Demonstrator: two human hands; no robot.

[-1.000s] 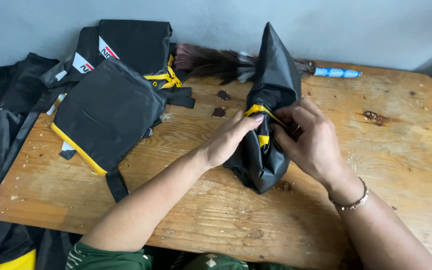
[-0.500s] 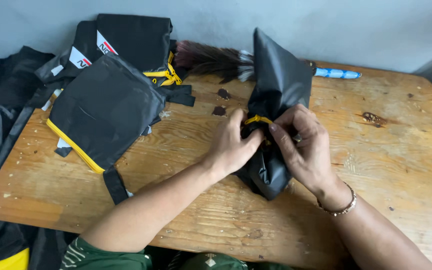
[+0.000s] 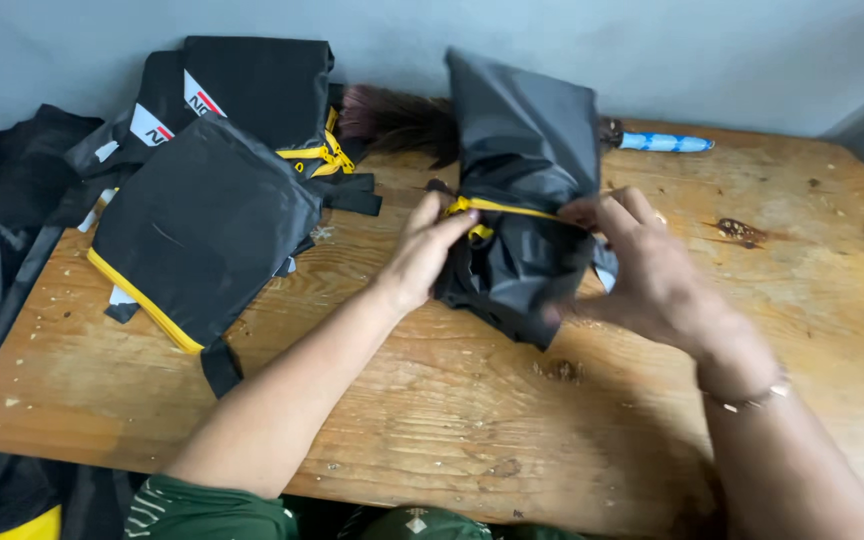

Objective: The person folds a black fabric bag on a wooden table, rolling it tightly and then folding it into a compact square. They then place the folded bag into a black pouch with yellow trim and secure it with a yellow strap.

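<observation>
A black fabric pouch (image 3: 522, 160) with a yellow zipper stands upright in the middle of the wooden table (image 3: 432, 440). My left hand (image 3: 424, 250) pinches the yellow zipper end on the pouch's left side. My right hand (image 3: 652, 275) grips the pouch's right side and lower edge, blurred by motion. A thin bracelet sits on my right wrist. The pouch hides part of both hands' fingers.
A stack of finished black pouches (image 3: 202, 215) with yellow zippers lies at the table's left. More black fabric (image 3: 2, 200) hangs off the left edge. A feather duster (image 3: 402, 120) with a blue handle (image 3: 664, 143) lies along the back by the wall.
The pouch has been turned so its zipper runs level across the front. My right hand slid outward to the right side; my left hand stays on the zipper end.
</observation>
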